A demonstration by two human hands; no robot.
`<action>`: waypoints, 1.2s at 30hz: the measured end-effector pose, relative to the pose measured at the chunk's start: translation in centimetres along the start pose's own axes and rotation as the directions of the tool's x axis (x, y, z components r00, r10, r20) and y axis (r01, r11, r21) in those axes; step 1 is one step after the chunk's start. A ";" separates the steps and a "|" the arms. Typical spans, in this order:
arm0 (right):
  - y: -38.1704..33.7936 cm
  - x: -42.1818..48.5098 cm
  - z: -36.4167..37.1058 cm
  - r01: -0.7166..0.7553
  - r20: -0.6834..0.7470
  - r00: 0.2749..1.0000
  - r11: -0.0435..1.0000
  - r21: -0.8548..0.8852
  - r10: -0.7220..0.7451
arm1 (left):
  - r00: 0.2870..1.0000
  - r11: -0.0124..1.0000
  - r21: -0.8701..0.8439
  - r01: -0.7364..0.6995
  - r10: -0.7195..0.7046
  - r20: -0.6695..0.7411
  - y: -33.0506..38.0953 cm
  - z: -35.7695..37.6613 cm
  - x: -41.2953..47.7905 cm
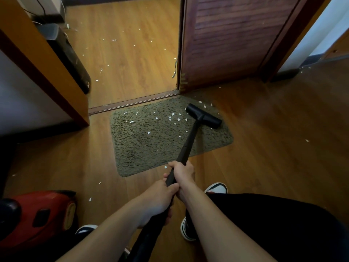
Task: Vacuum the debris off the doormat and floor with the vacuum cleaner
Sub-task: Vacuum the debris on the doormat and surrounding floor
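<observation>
Both sets of fingers [172, 165] are curled around the black wand [190, 137], the right hand [184, 174] placed ahead of the left hand [157, 201], probably so that the stroke can be steered. The nozzle [204, 116] is laid flat on the far right part of the doormat [151, 148], beside white debris [156, 118]; more is scattered on the floor [132, 72] beyond the threshold [132, 103].
</observation>
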State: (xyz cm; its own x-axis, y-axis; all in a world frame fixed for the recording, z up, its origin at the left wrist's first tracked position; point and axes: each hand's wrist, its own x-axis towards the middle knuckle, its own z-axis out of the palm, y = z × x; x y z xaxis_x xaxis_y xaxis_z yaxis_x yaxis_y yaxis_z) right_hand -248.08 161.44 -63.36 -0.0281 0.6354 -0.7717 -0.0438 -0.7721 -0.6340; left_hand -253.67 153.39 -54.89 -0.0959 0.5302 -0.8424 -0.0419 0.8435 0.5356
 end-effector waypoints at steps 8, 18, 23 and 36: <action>2.3 -3.3 1.7 -0.018 0.063 0.998 0.999 -0.038 0.020 | 0.999 1.000 0.025 -0.010 0.011 -0.041 -2.9 -1.6 -2.7; 6.7 -8.9 3.5 -0.015 0.134 0.990 0.989 -0.147 0.035 | 0.999 1.000 0.030 -0.006 0.007 -0.033 -7.7 -4.2 -7.0; 7.4 -9.7 4.0 -0.009 0.146 0.989 0.985 -0.171 0.034 | 0.999 1.000 0.031 -0.003 0.004 -0.034 -8.5 -4.8 -7.7; 3.5 -5.0 5.5 0.002 0.133 0.991 0.988 -0.155 0.019 | 0.997 0.998 -0.062 -0.016 0.012 -0.074 -4.6 -4.8 -3.7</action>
State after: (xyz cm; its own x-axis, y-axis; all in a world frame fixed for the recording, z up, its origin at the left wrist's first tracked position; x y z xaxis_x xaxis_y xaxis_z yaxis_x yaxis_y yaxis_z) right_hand -253.56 155.69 -61.43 -0.1612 0.6168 -0.7705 0.1120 -0.7642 -0.6352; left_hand -257.90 147.09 -53.94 -0.1694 0.5321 -0.8295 -0.1014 0.8278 0.5517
